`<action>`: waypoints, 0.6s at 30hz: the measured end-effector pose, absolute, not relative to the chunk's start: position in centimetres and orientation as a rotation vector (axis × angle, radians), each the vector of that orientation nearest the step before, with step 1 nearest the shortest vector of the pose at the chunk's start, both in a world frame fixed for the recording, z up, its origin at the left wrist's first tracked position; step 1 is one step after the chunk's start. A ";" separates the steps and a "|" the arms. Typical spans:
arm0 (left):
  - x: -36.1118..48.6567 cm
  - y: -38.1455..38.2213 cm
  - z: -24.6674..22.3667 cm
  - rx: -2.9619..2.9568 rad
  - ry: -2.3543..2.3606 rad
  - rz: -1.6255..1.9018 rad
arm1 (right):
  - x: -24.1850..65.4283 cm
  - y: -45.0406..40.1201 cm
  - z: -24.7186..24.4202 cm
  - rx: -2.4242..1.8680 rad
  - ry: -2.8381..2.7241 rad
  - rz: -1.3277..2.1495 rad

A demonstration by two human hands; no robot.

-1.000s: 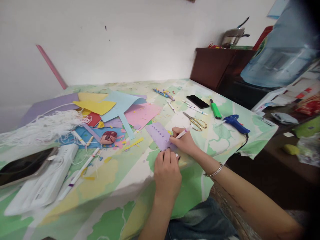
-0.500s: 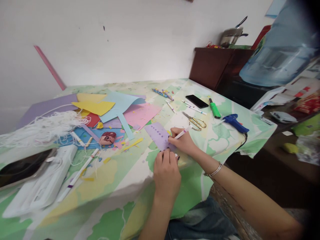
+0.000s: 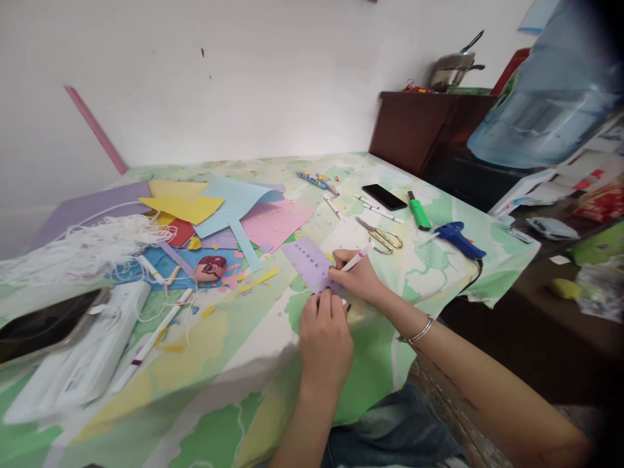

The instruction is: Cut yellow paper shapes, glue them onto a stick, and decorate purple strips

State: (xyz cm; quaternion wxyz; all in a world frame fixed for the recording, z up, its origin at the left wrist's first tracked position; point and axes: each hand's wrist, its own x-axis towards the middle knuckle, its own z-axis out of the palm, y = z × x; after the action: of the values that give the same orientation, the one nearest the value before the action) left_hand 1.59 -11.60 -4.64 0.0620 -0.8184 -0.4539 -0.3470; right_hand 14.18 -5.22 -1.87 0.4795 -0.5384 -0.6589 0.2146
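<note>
My right hand [image 3: 358,274] is closed in a writing grip around a white marker [image 3: 354,261]. The marker's tip is hidden behind the fingers, over a small purple sheet of paper [image 3: 303,260]. A row of darker purple dots runs along that sheet. At the sheet's near edge rests my left hand [image 3: 325,325], its fingers curled downward. A small white piece shows beside its fingertips, too covered to name. Gold-handled scissors [image 3: 383,237] lie just beyond my right hand.
Coloured paper [image 3: 234,201], tangled white cord [image 3: 97,250] and a white power strip [image 3: 92,351] lie to the left. Several markers [image 3: 383,213], a black phone [image 3: 385,197], a green lighter [image 3: 418,211] and a blue glue gun [image 3: 461,240] lie to the right.
</note>
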 end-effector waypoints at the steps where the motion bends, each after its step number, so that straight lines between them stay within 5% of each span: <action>1: 1.6 -11.6 -4.7 -2.474 -1.372 -1.048 | 14.1 -5.2 -1.8 -1.322 -1.608 0.519; 18: 1.6 -11.7 -4.3 -2.463 -1.373 -1.056 | 14.0 -5.1 -1.7 -1.358 -1.572 0.487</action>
State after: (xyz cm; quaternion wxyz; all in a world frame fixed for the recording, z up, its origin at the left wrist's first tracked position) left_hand 1.59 -11.65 -4.34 0.0654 -0.8163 -0.4550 -0.3499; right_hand 14.03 -5.12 -1.71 0.4827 -0.5574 -0.6453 0.1999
